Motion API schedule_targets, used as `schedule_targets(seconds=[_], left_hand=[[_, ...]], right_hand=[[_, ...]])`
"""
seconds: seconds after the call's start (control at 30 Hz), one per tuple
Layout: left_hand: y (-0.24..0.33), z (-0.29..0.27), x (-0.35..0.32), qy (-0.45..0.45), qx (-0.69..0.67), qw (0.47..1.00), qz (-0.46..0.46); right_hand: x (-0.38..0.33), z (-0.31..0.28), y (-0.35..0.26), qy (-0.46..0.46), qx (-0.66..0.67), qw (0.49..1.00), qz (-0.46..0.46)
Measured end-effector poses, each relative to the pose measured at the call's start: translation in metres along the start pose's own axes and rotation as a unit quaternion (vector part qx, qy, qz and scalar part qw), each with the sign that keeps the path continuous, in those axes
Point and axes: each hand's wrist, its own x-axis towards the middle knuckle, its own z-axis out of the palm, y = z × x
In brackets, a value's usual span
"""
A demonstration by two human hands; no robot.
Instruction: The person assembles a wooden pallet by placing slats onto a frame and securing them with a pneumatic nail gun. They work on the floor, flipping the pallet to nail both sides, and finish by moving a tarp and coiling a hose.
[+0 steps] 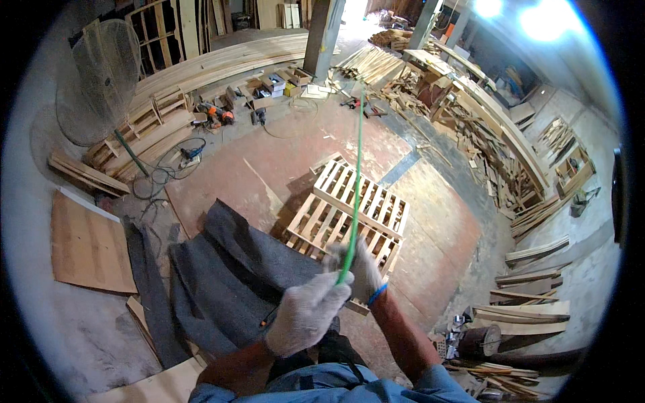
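A thin green strap [356,188] runs taut from my gloved hands up and away toward the far part of the workshop. My left hand [306,316], in a white knit glove, is closed around the strap's near end. Just beyond it, my right hand [359,269], also gloved, with a blue cuff at the wrist, grips the same strap. A dark pencil-like stick pokes out below my left hand. Under the hands lie stacked wooden pallets [353,211] and dark grey felt sheets [228,275].
A standing fan [101,80] and stacked planks [201,67] are at the left. Power tools and cables [215,114] lie on the floor. Scrap wood piles [497,154] line the right wall. A plywood board [91,245] lies at the left, and a pillar [322,37] stands behind.
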Motion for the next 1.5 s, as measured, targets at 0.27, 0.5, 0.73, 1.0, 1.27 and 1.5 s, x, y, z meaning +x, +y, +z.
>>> schedule_targets(seconds=[0.27, 0.5, 0.73, 1.0, 1.27, 1.5], left_hand=[[-0.021, 0.076, -0.021, -0.043, 0.011, 0.995, -0.09], [0.011, 0.161, -0.044, -0.136, 0.153, 0.953, 0.221], [0.009, 0.232, -0.06, -0.341, 0.114, 0.929, 0.092], [-0.041, 0.291, -0.052, -0.316, 0.035, 0.948, -0.014], [-0.053, 0.286, -0.064, -0.311, 0.041, 0.947, -0.072], [-0.091, 0.306, -0.101, -0.373, 0.039, 0.917, -0.136]], right_hand=[[0.059, -0.047, -0.103, 0.051, 0.197, 0.977, -0.061], [-0.107, -0.083, -0.197, 0.045, 0.042, 0.975, -0.214], [-0.207, -0.174, -0.19, 0.145, 0.094, 0.963, -0.208], [-0.173, -0.262, -0.175, 0.125, 0.186, 0.96, -0.168], [-0.167, -0.256, -0.126, 0.161, 0.148, 0.973, -0.073], [-0.209, -0.281, -0.079, 0.296, 0.103, 0.943, -0.113]])
